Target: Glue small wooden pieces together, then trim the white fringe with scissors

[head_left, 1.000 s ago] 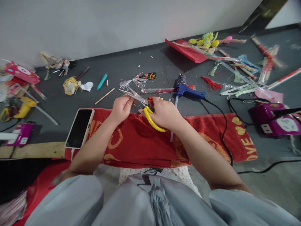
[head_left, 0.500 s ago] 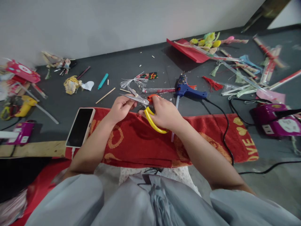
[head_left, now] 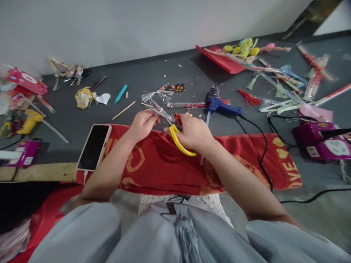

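Note:
My right hand is closed round the handles of the yellow scissors, whose blades point left and stand apart. A small orange-red piece shows at the top of that hand. My left hand is pinched beside the blades; a short pale stick lies at the blades, close to its fingertips, and whether the fingers hold it is hard to make out. Both hands are above the red towel. Just beyond them are a bundle of white wires and a blue glue gun.
A phone rests on the towel's left end. Purple boxes stand at the left and right, with black cords. Red paper, tassels and wrapped sticks lie at the back right. A teal stick lies at the back left.
The view has shifted slightly. The scissor blades are a little wider apart, and some crumbs now show beside my right hand. Both hands keep nearly the same place.

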`<state>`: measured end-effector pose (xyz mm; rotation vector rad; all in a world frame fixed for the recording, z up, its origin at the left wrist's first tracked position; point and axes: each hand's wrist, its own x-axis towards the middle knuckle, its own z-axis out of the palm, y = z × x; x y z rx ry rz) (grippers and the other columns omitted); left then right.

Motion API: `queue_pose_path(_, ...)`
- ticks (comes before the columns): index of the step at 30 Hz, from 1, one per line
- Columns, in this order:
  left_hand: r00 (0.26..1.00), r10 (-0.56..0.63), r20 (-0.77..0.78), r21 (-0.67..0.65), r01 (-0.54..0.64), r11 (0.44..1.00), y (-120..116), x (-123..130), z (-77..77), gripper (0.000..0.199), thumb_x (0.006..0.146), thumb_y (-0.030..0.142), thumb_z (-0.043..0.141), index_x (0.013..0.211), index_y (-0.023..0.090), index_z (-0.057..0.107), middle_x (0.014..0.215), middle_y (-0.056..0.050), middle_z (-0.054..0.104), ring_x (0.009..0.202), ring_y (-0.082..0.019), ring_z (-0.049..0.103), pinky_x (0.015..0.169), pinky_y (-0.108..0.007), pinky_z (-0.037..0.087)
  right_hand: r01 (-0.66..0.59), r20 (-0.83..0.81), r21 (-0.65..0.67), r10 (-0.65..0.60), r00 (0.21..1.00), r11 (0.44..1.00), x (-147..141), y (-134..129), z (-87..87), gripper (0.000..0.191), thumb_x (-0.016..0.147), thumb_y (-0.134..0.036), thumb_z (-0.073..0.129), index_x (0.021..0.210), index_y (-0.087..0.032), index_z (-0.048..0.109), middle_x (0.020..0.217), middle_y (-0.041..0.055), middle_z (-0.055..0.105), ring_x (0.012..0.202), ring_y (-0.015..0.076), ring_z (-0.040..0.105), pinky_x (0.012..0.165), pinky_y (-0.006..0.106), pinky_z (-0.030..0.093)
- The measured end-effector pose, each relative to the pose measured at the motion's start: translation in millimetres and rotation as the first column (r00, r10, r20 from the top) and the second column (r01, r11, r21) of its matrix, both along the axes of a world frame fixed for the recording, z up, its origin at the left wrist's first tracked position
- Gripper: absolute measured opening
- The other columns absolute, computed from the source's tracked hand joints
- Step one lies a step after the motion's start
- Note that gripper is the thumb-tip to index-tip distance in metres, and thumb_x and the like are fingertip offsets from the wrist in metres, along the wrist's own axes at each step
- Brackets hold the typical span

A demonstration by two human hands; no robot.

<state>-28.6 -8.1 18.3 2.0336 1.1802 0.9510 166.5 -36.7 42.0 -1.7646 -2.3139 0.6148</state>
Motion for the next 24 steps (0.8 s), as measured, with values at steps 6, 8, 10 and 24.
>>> queue_pose_path(6, 0.973, 0.145, -0.179, 0.231, -0.102, 0.968, -3.2, 5.8, -3.4, 0.050, 0.097, 0.051, 0.035, 0.073, 0.017, 0.061, 0.061, -0.002, 0.060, 0.055, -0.011, 0.054, 0.054, -0.024, 0.040, 0.042, 0.023, -0.006, -0.042, 0.999, 0.999, -1.4, 1.0, 0.7, 0.067, 0.086, -0.072, 0.037, 0.101, -0.011, 0.061, 0.096, 0.0169, 0.072, 0.090, 0.0338, 0.069, 0.070, 0.037, 0.045)
queue_pose_path(8, 0.951, 0.239, -0.196, 0.349, -0.160, 0.923, -5.6, 7.8, -4.3, 0.039, 0.097, 0.044, 0.042, 0.082, 0.016, 0.065, 0.070, -0.003, 0.067, 0.063, -0.012, 0.060, 0.062, -0.025, 0.045, 0.058, 0.018, 0.003, -0.058, 0.998, 0.998, -1.6, 1.1, 0.2, 0.068, 0.087, -0.072, 0.036, 0.102, -0.010, 0.060, 0.096, 0.0173, 0.072, 0.090, 0.0341, 0.069, 0.071, 0.037, 0.045)
queue_pose_path(10, 0.923, 0.321, -0.212, 0.448, -0.200, 0.871, -8.0, 8.5, -4.8, 0.030, 0.095, 0.039, 0.048, 0.090, 0.017, 0.068, 0.077, -0.003, 0.071, 0.073, -0.014, 0.064, 0.071, -0.025, 0.048, 0.064, 0.008, 0.006, -0.064, 0.998, 0.998, -1.5, 1.0, -0.6, 0.069, 0.087, -0.072, 0.036, 0.102, -0.010, 0.060, 0.095, 0.0175, 0.072, 0.090, 0.0346, 0.069, 0.072, 0.038, 0.046)
queue_pose_path(24, 0.906, 0.254, -0.338, 0.571, -0.017, 0.821, -4.4, 0.9, -1.5, 0.036, 0.097, 0.029, 0.043, 0.068, 0.017, 0.062, 0.067, -0.003, 0.066, 0.067, -0.014, 0.061, 0.064, -0.025, 0.046, -0.006, -0.076, 0.124, 0.015, 0.997, 0.992, 1.2, 1.4, -12.5, 0.064, 0.087, -0.070, 0.040, 0.107, -0.010, 0.053, 0.104, 0.0187, 0.069, 0.097, 0.0312, 0.066, 0.079, 0.037, 0.046)
